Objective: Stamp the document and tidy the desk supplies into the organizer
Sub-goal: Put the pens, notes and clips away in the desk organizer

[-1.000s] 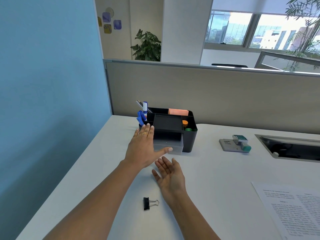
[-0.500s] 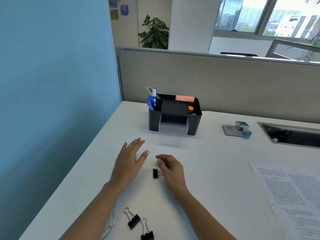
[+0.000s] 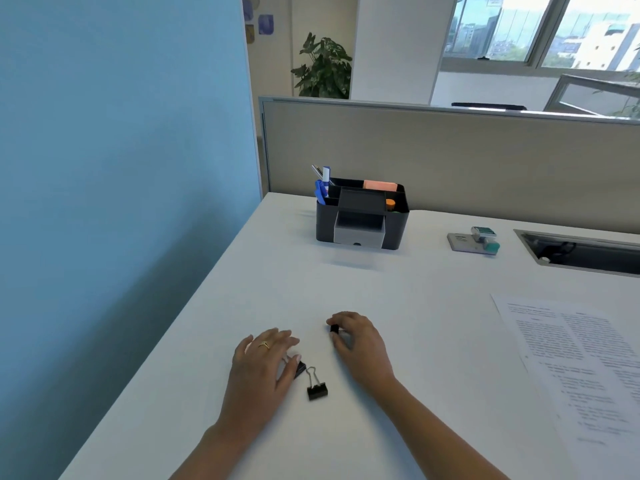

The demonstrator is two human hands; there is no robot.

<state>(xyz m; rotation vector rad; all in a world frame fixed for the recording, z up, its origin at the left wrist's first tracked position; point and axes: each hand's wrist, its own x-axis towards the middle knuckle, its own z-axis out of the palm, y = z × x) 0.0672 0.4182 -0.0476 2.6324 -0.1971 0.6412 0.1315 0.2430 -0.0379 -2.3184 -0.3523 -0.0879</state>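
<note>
office, cubicle partition (image 3: 450,154), white desk (image 3: 381,289), desk organizer (image 3: 394,230)

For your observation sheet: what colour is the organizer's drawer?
Pale grey drawer, clearest in the head view.

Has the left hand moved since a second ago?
Yes. The left hand left the organizer drawer and drew back toward the person; it is now over a partly hidden binder clip.

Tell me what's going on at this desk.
A person is gathering binder clips off the white desk. The right hand pinches a small black clip; the left hand rests flat partly over a second clip, and a third clip lies loose beside it. The organizer sits farther back, the document to the right.
</note>
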